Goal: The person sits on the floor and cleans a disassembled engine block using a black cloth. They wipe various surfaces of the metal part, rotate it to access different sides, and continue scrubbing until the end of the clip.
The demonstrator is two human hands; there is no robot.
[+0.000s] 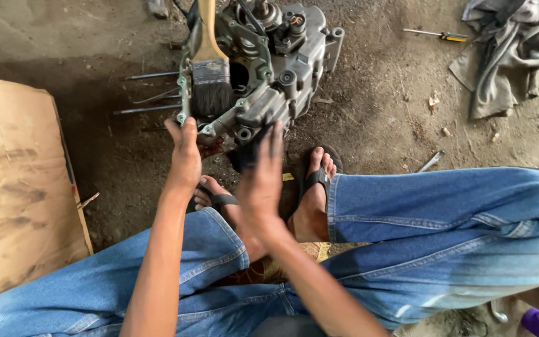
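A grey, greasy cast-metal engine casing stands tilted on the dirt floor at top centre; a wooden-handled flat paintbrush lies against its left side.

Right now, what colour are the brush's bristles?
Black bristles on the paintbrush, with a pale wooden handle, seen in the head view.
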